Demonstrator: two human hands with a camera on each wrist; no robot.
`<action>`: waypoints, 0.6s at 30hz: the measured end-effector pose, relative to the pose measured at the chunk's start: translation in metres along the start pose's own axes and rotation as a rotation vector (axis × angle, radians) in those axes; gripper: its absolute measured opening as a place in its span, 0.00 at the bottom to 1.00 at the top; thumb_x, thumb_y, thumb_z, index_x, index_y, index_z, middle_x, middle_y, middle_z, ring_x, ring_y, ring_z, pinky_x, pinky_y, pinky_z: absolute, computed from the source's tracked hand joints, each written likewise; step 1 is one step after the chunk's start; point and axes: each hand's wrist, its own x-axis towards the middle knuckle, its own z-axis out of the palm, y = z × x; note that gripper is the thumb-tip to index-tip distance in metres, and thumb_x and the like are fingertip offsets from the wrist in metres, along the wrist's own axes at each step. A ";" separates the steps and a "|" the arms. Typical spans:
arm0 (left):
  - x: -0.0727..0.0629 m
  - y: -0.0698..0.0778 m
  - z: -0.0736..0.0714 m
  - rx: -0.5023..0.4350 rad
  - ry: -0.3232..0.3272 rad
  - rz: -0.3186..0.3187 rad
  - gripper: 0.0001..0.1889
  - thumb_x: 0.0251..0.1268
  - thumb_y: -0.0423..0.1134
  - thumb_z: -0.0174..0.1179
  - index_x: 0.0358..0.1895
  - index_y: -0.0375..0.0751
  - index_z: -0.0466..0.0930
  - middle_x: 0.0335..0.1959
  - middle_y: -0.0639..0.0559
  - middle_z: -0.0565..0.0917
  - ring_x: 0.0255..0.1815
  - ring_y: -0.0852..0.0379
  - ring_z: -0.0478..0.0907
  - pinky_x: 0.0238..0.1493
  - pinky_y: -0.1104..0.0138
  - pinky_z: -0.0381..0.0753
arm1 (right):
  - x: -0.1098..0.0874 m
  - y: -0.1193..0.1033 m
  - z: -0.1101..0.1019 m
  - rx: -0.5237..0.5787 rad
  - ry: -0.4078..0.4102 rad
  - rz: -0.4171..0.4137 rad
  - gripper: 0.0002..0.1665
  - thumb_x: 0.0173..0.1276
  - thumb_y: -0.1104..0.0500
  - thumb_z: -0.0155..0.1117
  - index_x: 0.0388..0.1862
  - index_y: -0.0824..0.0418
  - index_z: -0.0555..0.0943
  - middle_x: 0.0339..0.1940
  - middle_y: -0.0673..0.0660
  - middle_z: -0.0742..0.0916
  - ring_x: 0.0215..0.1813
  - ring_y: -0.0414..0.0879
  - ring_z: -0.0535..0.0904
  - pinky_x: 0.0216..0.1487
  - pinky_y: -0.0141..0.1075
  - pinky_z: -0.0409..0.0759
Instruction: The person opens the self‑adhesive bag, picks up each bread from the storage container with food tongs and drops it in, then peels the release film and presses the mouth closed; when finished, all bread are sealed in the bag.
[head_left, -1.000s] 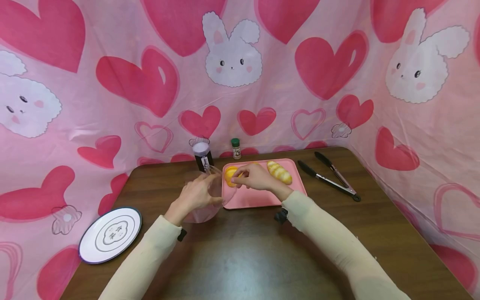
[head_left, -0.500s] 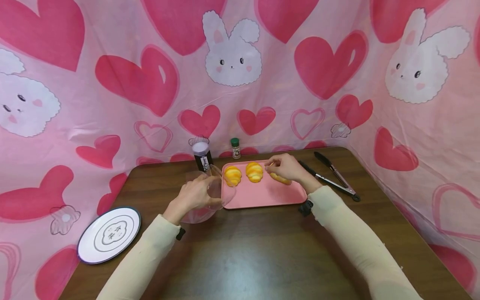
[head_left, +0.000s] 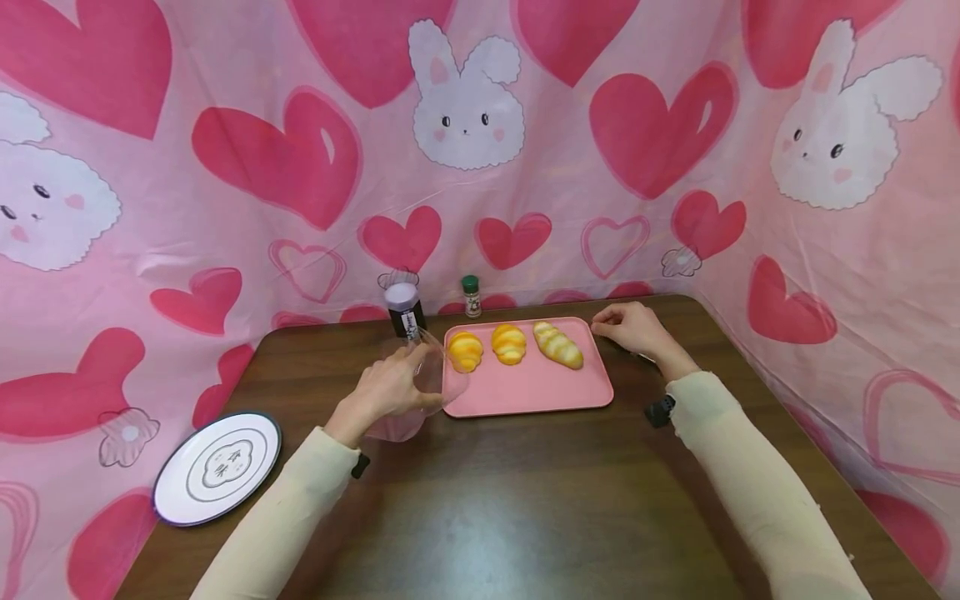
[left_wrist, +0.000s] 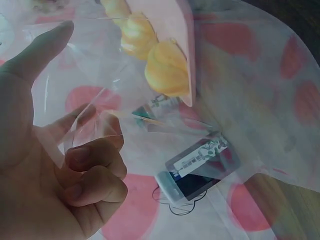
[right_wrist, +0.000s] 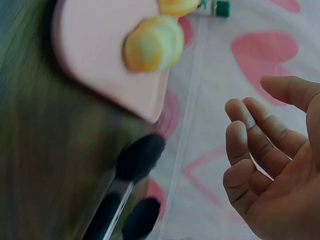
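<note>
My left hand [head_left: 384, 388] holds a clear plastic bag [head_left: 397, 427] left of the pink tray [head_left: 525, 395]. Its lower fingers curl against the film while the thumb stands straight, as the left wrist view shows. On the tray lie two round striped bread rolls, one left [head_left: 465, 352], one middle [head_left: 509, 345], and a longer bread [head_left: 558, 345]. My right hand [head_left: 637, 330], fingers loosely bent around nothing, hovers right of the tray above black-and-silver tongs [right_wrist: 135, 162]. In the head view that hand and forearm hide most of the tongs; the right wrist view shows their black tips.
A dark jar with a pale lid [head_left: 406, 310] stands behind the bag, and a small green-capped shaker [head_left: 471, 297] behind the tray. An oval white plate with a dark rim [head_left: 255, 442] lies at the table's left edge. Patterned pink cloth [head_left: 465, 200] hangs behind.
My right hand has moved rightward from above the left roll, across the tray, to over the tongs, uncovering the breads. The left hand stays nearly in place with the bag.
</note>
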 end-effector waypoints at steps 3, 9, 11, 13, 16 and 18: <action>0.000 -0.001 -0.001 0.000 -0.008 0.006 0.45 0.48 0.67 0.70 0.72 0.60 0.65 0.70 0.41 0.72 0.62 0.33 0.76 0.58 0.35 0.75 | -0.003 0.014 -0.004 -0.025 0.003 0.023 0.20 0.69 0.46 0.64 0.50 0.58 0.86 0.47 0.61 0.90 0.51 0.57 0.83 0.54 0.52 0.79; -0.001 -0.003 -0.002 0.008 -0.008 0.025 0.44 0.50 0.66 0.69 0.73 0.59 0.67 0.72 0.42 0.70 0.66 0.33 0.73 0.58 0.33 0.74 | -0.013 0.038 -0.013 -0.057 -0.009 0.088 0.24 0.68 0.44 0.64 0.52 0.60 0.84 0.51 0.64 0.88 0.55 0.62 0.81 0.58 0.57 0.76; -0.001 -0.004 -0.002 0.007 -0.009 0.019 0.44 0.50 0.66 0.69 0.73 0.59 0.67 0.73 0.42 0.70 0.67 0.33 0.72 0.58 0.33 0.74 | -0.015 0.046 -0.015 -0.080 -0.016 0.107 0.26 0.68 0.44 0.64 0.54 0.61 0.83 0.52 0.66 0.87 0.57 0.64 0.80 0.59 0.59 0.75; -0.001 -0.005 -0.002 0.009 -0.009 0.015 0.45 0.50 0.67 0.69 0.73 0.58 0.67 0.73 0.41 0.70 0.67 0.33 0.72 0.58 0.33 0.73 | -0.018 0.053 -0.017 -0.111 -0.023 0.126 0.28 0.67 0.42 0.65 0.56 0.62 0.82 0.54 0.67 0.86 0.58 0.67 0.78 0.60 0.61 0.74; -0.001 -0.006 -0.003 0.004 -0.006 0.008 0.46 0.50 0.67 0.69 0.73 0.56 0.67 0.72 0.41 0.70 0.67 0.33 0.72 0.59 0.33 0.73 | -0.022 0.065 -0.020 -0.164 -0.031 0.159 0.32 0.66 0.41 0.65 0.58 0.64 0.80 0.57 0.69 0.84 0.59 0.70 0.76 0.60 0.63 0.72; -0.001 -0.007 -0.003 -0.001 -0.002 0.006 0.46 0.49 0.67 0.69 0.73 0.56 0.67 0.72 0.41 0.71 0.67 0.33 0.72 0.59 0.32 0.73 | -0.025 0.071 -0.021 -0.201 -0.040 0.180 0.36 0.65 0.40 0.65 0.60 0.66 0.77 0.58 0.71 0.83 0.59 0.71 0.75 0.59 0.64 0.72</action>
